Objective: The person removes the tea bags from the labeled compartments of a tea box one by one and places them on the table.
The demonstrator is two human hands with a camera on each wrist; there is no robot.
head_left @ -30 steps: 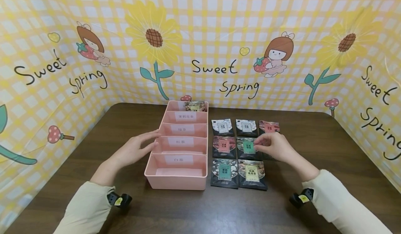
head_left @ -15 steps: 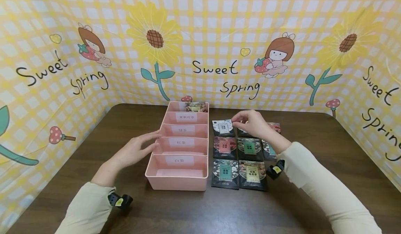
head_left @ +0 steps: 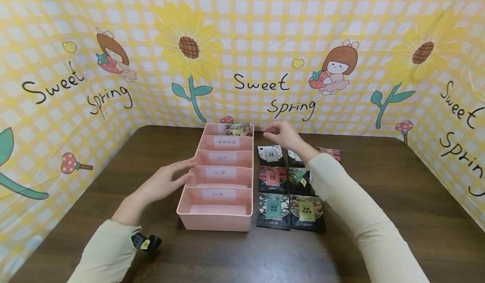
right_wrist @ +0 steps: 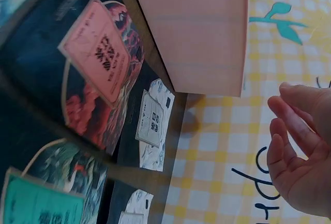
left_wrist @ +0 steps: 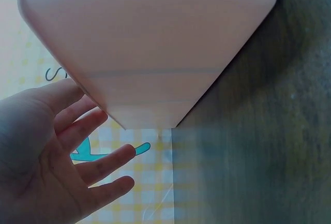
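Note:
A pale pink divided box (head_left: 216, 222) with paper labels on its dividers stands on the table. My left hand (head_left: 161, 184) rests its fingertips on the box's left rim, fingers relaxed, seen close in the left wrist view beside the box wall (left_wrist: 155, 32). My right hand (head_left: 286, 135) hovers beyond the back row of tea sachets, right of the box's far end. Its fingers are loosely bent with nothing between them, as the right wrist view shows. Nearest below it lies a white-fronted tea sachet (head_left: 270, 154). A yellow-labelled tea sachet (head_left: 237, 129) sits in the box's farthest compartment.
Rows of tea sachets lie right of the box: a red one (head_left: 273, 177), a teal one (head_left: 273, 209), a yellow-labelled one (head_left: 307, 211), others partly behind the right sleeve (head_left: 341, 190). A checked yellow cloth (head_left: 257, 43) hangs behind the dark wooden table (head_left: 144, 266).
My right hand has moved left and away, from over the green sachet in the middle row, across the back row, to beyond it, carrying nothing. The left hand stays at the box rim.

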